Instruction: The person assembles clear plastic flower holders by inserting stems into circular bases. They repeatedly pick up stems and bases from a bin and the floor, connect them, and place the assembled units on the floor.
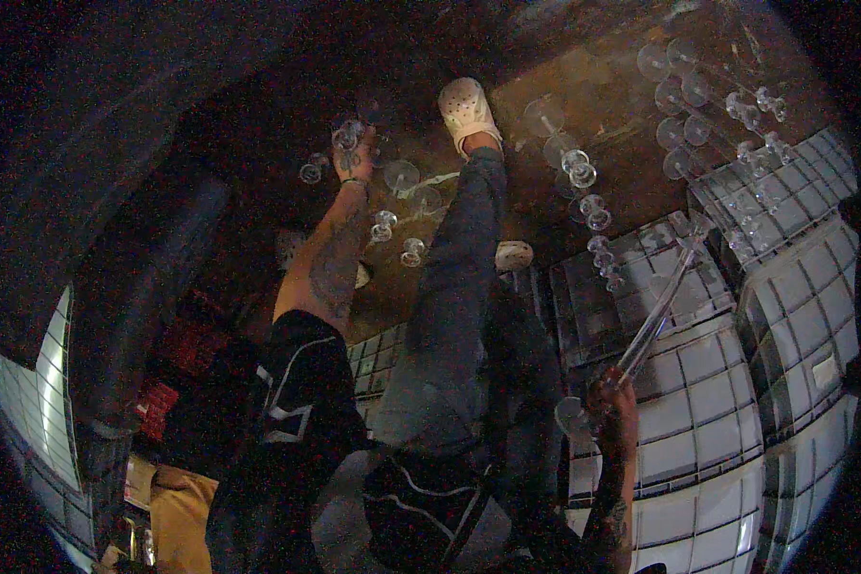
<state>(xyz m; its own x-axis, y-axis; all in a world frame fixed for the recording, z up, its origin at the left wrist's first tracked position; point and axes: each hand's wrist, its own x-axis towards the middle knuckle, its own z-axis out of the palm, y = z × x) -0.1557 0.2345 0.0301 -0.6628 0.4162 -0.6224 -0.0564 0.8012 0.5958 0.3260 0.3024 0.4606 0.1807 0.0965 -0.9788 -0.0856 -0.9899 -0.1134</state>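
My left hand (355,156) reaches far forward, closed around a clear glass candlestick (347,134). Dark surroundings hide part of its base. Another small glass piece (312,169) stands beside that hand. Lower right, my right hand (610,394) grips the stem of a tall clear glass candlestick (658,316), tilted up to the right. Its round base (572,415) shows left of the hand. Several similar long-stemmed candlesticks with disc bases stand in a row (578,168) on the brown floor. More form a cluster (684,86) at the far right.
Between my arms a grey-trousered leg ends in a white perforated clog (467,110); another pale clog (514,255) is nearby. White grid-lined surfaces (689,397) fill the right. Red crates (158,407) and mustard-coloured cloth (182,507) lie at the left. Deep shadow hides much.
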